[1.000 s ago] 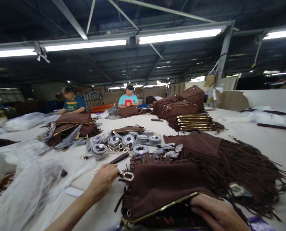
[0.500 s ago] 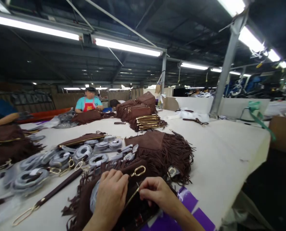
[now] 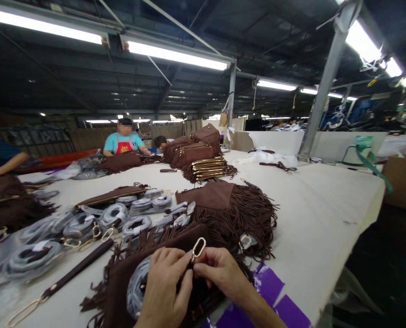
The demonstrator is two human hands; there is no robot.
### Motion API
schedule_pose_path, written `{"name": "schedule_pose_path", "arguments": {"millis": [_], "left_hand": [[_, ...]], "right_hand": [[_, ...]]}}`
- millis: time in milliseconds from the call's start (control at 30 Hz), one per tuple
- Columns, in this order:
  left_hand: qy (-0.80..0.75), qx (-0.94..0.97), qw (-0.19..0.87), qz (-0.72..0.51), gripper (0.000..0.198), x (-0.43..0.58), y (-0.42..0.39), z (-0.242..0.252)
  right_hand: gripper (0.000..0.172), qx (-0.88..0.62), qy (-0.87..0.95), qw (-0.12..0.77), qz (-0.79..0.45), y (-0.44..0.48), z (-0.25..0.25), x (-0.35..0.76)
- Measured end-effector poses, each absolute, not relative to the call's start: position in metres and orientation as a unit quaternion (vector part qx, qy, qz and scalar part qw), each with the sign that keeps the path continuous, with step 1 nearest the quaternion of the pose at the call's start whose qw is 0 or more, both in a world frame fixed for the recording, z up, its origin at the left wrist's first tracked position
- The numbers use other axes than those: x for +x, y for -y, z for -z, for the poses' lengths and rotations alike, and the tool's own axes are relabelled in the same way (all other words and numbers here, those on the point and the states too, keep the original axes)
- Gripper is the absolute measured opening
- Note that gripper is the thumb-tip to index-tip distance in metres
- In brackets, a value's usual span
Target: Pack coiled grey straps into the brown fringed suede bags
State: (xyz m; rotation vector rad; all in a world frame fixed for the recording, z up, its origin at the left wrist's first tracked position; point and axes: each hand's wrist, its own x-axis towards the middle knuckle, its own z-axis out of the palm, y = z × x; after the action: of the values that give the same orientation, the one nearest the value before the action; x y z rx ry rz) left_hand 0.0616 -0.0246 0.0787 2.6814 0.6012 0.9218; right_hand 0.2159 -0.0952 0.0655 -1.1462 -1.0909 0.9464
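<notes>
A dark brown fringed bag [image 3: 121, 278] lies in front of me, with a coiled strap in clear plastic [image 3: 138, 289] on it. My left hand [image 3: 170, 284] is closed on the bag's upper edge, thumb and forefinger meeting near the base of a gold oval clasp [image 3: 199, 248]. The clasp stands tilted upward above the fingertips. From the other side, my right hand [image 3: 225, 275] pinches at its lower part. What lies between the fingertips is partly hidden.
Purple sheets [image 3: 267, 280] lie at the right. A second fringed bag [image 3: 213, 196] is just beyond, and several wrapped coiled straps [image 3: 35, 259] and a brown wrist strap [image 3: 76, 269] are at the left. Stacked bags [image 3: 203, 148] and a co-worker [image 3: 123, 139] are farther back.
My right hand has moved up and left to meet the left hand at the clasp. The clasp has tipped from lying nearly flat to more upright. The zipper edge is now hidden.
</notes>
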Motion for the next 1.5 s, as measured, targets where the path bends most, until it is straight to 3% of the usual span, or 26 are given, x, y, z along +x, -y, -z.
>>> {"name": "schedule_pose_path", "arguments": {"millis": [167,467,633,767,867,1000,1133,1367,1500], "left_hand": [[-0.294,0.868,0.241,-0.319,0.027,0.079,0.026,-0.086],[-0.287,0.816,0.344,-0.367,0.031,0.075,0.024,-0.084],[-0.233,0.811,0.389,-0.369,0.026,0.072,0.032,-0.086],[-0.204,0.783,0.489,-0.327,0.028,0.074,0.034,-0.088],[-0.226,0.731,0.568,-0.304,0.031,0.075,0.031,-0.087],[-0.234,0.662,0.650,-0.291,0.041,0.077,0.027,-0.086],[-0.239,0.665,0.658,-0.259,0.046,0.077,0.031,-0.087],[-0.221,0.690,0.631,-0.276,0.028,0.077,0.032,-0.087],[-0.254,0.653,0.656,-0.280,0.024,0.078,0.032,-0.086]], "right_hand": [[0.045,-0.500,0.467,0.620,-0.384,0.093,-0.062,0.213],[0.039,-0.523,0.384,0.706,-0.282,0.127,-0.049,0.202],[0.047,-0.415,0.404,0.754,-0.312,0.145,-0.061,0.197],[0.023,-0.456,0.472,0.705,-0.268,0.135,-0.066,0.201],[0.024,-0.509,0.503,0.665,-0.214,0.126,-0.065,0.208],[0.032,-0.545,0.516,0.617,-0.236,0.123,-0.064,0.213],[0.041,-0.556,0.492,0.595,-0.307,0.123,-0.069,0.213],[0.043,-0.509,0.437,0.622,-0.404,0.127,-0.073,0.219],[0.049,-0.525,0.421,0.630,-0.387,0.129,-0.073,0.220]]}}
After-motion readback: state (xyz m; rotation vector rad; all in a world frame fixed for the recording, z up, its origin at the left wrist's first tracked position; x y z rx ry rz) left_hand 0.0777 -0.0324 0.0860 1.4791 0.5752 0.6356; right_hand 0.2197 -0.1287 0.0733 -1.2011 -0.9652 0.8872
